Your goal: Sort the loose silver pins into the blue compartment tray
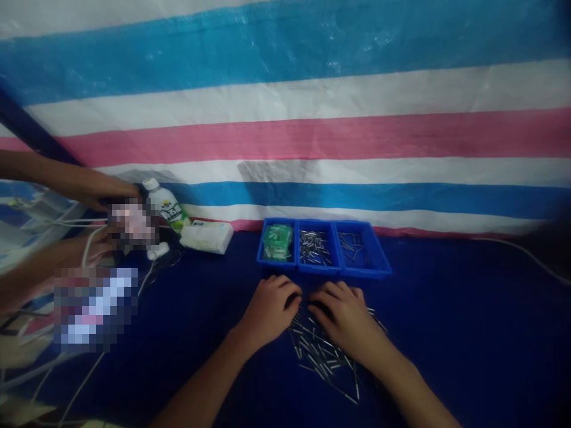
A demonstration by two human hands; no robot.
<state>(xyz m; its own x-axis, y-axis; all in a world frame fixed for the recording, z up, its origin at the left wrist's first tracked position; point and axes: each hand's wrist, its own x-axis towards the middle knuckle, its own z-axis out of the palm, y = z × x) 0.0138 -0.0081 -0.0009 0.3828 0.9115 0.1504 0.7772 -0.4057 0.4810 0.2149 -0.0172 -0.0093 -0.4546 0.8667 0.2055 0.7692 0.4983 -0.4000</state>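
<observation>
A loose pile of thin metal rods [323, 356] lies on the dark blue table, pointing in many directions. My left hand [272, 306] is at the pile's upper left edge, fingers curled toward the thumb; whatever they pinch is hidden. Over the pile's upper part, my right hand [345, 312] is curled in the same way, its fingertips close to my left ones. Just beyond both hands stand three joined blue bins. Green packets [277, 242] fill the left bin, many rods [314, 246] lie in the middle bin [319, 271], and fewer rods are in the right bin [377, 258].
A white tissue pack [207, 236] and a white bottle [163, 202] with a green label stand left of the bins. Another person's arms [57, 178] reach in from the left, among white cables [91, 371] and blurred items. Striped sheeting [357, 137] hangs behind the table.
</observation>
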